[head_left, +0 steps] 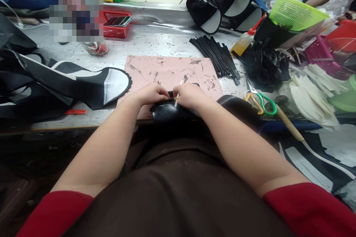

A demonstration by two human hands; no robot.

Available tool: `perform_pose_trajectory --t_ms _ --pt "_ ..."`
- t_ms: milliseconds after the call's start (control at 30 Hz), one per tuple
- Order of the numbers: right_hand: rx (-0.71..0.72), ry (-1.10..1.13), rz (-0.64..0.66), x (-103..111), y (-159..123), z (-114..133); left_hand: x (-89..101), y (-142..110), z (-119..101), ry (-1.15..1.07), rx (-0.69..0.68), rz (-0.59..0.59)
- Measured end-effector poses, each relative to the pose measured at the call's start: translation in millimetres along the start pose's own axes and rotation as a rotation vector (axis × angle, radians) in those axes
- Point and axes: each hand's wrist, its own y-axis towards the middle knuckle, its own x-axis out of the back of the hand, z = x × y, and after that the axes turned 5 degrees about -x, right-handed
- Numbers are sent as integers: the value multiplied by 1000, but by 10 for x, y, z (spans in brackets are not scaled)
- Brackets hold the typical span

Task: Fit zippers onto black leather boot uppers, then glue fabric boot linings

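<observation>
A glossy black leather piece (pixel 169 112) lies over the near edge of a pink work mat (pixel 169 67). My left hand (pixel 151 94) is closed, its fingertips pinching the far edge of that leather. Just to its right, my right hand (pixel 187 95) is closed around a thin white pen-like stick (pixel 176 100) with an amber section, held at a slant. The right fingers also rest at the leather's edge; their tips are partly hidden. More smooth black leather (pixel 236 107) bulges up at the table edge beside my right forearm.
Black pieces with white lining (pixel 116 83) are heaped at left. Black strips (pixel 215 57), a glue bottle (pixel 244 40) and scissors (pixel 260 102) with green and orange handles lie at right, near a hammer handle (pixel 289 122). A red basket (pixel 116 26) stands behind.
</observation>
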Motion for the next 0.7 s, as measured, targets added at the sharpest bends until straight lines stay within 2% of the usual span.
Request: perform_pose_trajectory --t_ms 100,267,433,700 --pt "1 -1 -9 -3 0 1 11 -18 0 -45 5 22" --pt "-4 -12 -3 -2 -6 3 33 -56 -21 25 -24 55" --pt "7 -23 6 -1 -12 4 27 -54 -52 -29 -24 -15" --pt "12 -24 3 0 -25 5 36 -28 -54 -37 16 4"
